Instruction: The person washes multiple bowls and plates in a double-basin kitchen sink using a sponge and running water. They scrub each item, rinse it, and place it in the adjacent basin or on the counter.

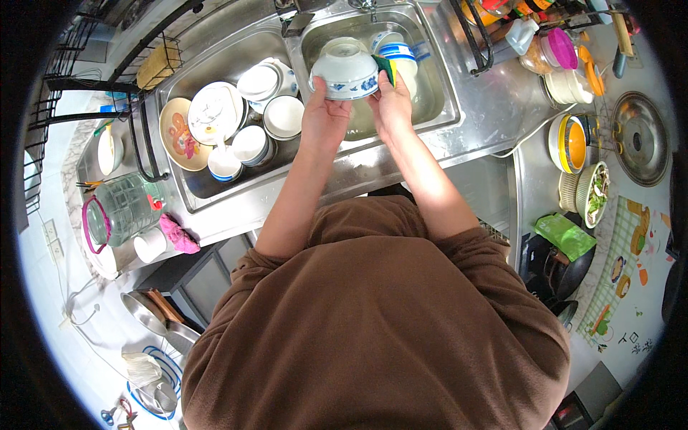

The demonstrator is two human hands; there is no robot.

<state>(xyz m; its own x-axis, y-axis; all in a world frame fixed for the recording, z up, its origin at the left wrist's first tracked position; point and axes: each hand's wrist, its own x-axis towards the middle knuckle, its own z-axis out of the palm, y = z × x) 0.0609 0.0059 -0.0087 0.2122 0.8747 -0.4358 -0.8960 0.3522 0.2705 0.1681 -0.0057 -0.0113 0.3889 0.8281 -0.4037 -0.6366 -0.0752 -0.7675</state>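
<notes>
A white bowl with a blue floral band point(344, 67) is held upside down over the right basin of a steel sink point(441, 107). My left hand point(326, 115) grips its rim at the left, thumb on the outer wall. With my right hand point(392, 105) I hold a green and yellow sponge point(385, 69) against the bowl's right side. Blue-banded bowls point(398, 51) stand in the water of the basin just beyond. In the left basin are white bowls point(284, 117), a white plate point(215, 110) and an orange patterned plate point(185, 134).
Black wire racks point(148, 134) flank the sink on the left. A large glass jar point(121, 215) and a pink cloth point(179, 234) lie on the left counter. Nested yellow and white bowls point(567, 144), a basket of greens point(594, 194) and a steel lid point(639, 138) are at the right.
</notes>
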